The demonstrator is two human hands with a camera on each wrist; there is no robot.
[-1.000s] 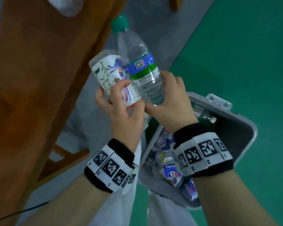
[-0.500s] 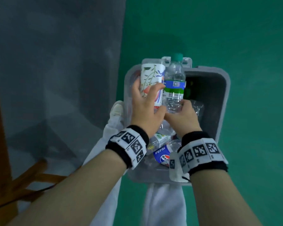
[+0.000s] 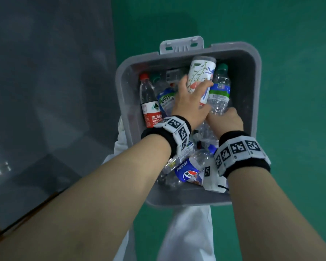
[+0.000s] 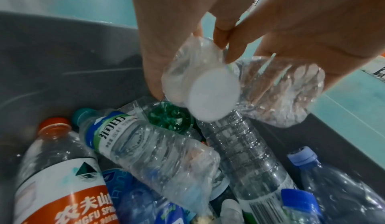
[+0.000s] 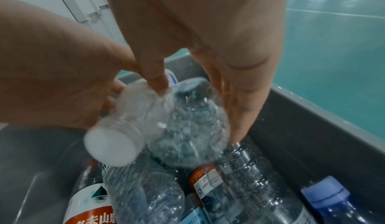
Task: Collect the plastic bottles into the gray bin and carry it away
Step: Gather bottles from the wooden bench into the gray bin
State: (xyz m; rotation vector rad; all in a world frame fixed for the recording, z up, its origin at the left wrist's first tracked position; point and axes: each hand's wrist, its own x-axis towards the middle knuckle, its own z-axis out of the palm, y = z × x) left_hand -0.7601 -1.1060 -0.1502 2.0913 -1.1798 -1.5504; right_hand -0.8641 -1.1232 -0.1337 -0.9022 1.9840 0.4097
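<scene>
Bottles fill much of the gray bin [image 3: 256, 95], which stands on the green floor [image 3: 294, 53] with its latch tab [image 3: 181, 44] on the far rim. Both hands reach down inside the bin. The left hand [image 3: 190, 102] curls its fingers [image 3: 205, 85] round a white bottle printed with leaves [image 3: 199, 72], whose white cap end [image 4: 214, 96] points down toward the pile in the left wrist view. The right hand [image 3: 226, 119] grips the lower body of a clear bottle with a green cap and a blue-and-green label [image 3: 220, 91]; thumb and fingers [image 5: 235, 112] press on either side of its crinkled wall. The two held bottles lie side by side, touching, in the far half of the bin, above the loose ones.

Against the bin's left wall lies a red-capped, red-labelled bottle [image 3: 149, 104], with a teal-capped water bottle [image 4: 145, 145] just beside it. Nearer the bin's front rim sits a Pepsi bottle [image 3: 188, 170], and a blue-capped bottle [image 5: 327, 193] rests by the right wall. A long clear ribbed bottle [image 4: 245, 153] runs through the middle; whether the held ones touch it is hard to tell. White trousers [image 3: 188, 232] show below the bin's near edge, and a gray floor strip [image 3: 45, 91] lies to its left.
</scene>
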